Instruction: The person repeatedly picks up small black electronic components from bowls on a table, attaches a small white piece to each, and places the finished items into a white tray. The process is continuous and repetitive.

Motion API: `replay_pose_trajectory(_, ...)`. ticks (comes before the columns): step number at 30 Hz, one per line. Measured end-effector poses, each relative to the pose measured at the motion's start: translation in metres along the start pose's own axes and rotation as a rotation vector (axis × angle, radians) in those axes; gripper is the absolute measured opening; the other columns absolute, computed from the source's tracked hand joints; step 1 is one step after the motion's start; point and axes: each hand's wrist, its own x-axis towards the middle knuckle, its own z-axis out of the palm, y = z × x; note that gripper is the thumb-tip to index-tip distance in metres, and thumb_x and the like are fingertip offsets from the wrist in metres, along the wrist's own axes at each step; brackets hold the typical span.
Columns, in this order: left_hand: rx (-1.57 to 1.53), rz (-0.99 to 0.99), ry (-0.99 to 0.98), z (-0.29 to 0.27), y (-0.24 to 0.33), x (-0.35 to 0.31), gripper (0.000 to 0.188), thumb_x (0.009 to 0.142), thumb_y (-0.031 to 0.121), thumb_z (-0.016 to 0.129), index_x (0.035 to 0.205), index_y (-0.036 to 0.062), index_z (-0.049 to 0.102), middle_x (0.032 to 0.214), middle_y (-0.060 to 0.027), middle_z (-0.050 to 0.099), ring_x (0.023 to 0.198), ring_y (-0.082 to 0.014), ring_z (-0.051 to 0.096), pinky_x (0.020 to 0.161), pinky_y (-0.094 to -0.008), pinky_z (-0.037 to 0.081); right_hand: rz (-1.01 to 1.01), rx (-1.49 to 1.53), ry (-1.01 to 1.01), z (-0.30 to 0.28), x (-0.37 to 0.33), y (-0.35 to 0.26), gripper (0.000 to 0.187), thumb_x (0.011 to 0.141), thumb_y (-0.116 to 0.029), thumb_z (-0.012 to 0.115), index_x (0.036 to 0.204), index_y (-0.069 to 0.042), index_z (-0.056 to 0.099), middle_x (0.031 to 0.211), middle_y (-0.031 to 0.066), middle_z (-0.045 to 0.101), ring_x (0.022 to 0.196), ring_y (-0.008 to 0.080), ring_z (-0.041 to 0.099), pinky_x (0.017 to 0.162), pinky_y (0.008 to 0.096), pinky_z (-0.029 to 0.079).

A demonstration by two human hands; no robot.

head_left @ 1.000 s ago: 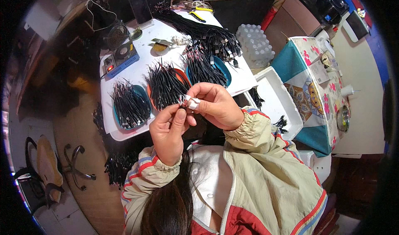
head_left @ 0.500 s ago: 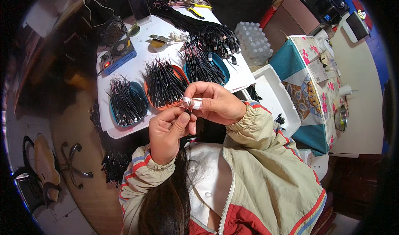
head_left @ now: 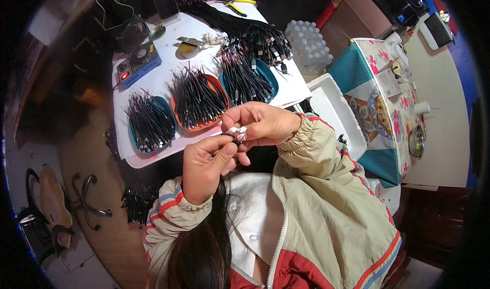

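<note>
In front of my chest, my left hand (head_left: 205, 166) is closed, thumb and forefinger pinching a small dark piece that looks like the end of a black cable (head_left: 237, 141). My right hand (head_left: 264, 124) pinches at the same spot from above, its fingertips touching the left ones. White wrapping (head_left: 237, 133), like tape, covers its thumb and forefinger tips. The fingers hide most of the held cable. Just beyond lie bundles of short black cables with metal plugs, in a left blue tray (head_left: 171, 116), an orange tray (head_left: 223, 96) and another blue tray (head_left: 271, 74).
The white table (head_left: 122, 148) also carries a blue-based device (head_left: 140, 70) with a red light, yellow-handled pliers (head_left: 236, 9) and a long black cable bundle (head_left: 219, 23). Rightward are a white foam box (head_left: 352, 130), clear bottles (head_left: 309, 46) and a flowered cloth-covered table (head_left: 383, 146).
The right fingertips have drawn together, so the two white-wrapped tips now meet over the dark piece. The table and trays sit slightly farther left and up in view.
</note>
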Motion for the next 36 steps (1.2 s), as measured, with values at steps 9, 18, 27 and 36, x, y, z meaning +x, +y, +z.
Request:
replay_pose_trajectory(9,0.059,-0.036,-0.009,-0.004,-0.004,0.004,0.028,0.098,0.012,0.055,0.117,-0.0084,0.059,0.086,-0.0124,0.067,0.061,-0.0051,0.044,0.059,-0.0191,0.039,0.07,-0.154,0.085,-0.015,-0.001,-0.006,0.016,0.091,-0.014,0.064,0.095,-0.002,0.055,0.084,0.004,0.061,0.074,0.0113,0.061,0.066,0.0206,0.049)
replay_pose_trajectory(18,0.01,-0.074,-0.01,-0.007,-0.004,0.003,0.022,0.097,0.009,0.055,0.106,-0.0099,0.062,0.082,-0.0119,0.065,0.059,-0.0065,0.045,0.057,-0.019,0.039,0.07,0.079,-0.023,-0.022,0.002,0.014,0.015,0.091,-0.009,0.058,0.1,-0.004,0.048,0.087,0.0073,0.063,0.077,0.0201,0.067,0.068,0.028,0.055)
replay_pose_trajectory(27,0.062,-0.102,0.02,-0.009,-0.002,0.004,0.021,0.097,0.01,0.054,0.101,-0.0093,0.062,0.079,-0.0142,0.066,0.053,-0.0075,0.048,0.052,-0.0187,0.038,-0.004,0.031,0.081,-0.021,0.0,0.015,0.013,0.093,-0.008,0.057,0.103,-0.004,0.05,0.087,0.0065,0.061,0.08,0.0163,0.063,0.073,0.0303,0.053)
replay_pose_trajectory(36,-0.036,-0.06,0.04,-0.009,-0.004,0.006,0.023,0.097,0.012,0.056,0.098,-0.0097,0.063,0.077,-0.0149,0.066,0.051,-0.0079,0.048,0.049,-0.0179,0.036,-0.046,0.078,0.08,-0.016,0.001,0.017,0.013,0.093,-0.011,0.06,0.103,-0.005,0.054,0.089,0.0051,0.062,0.078,0.0157,0.063,0.074,0.031,0.053)
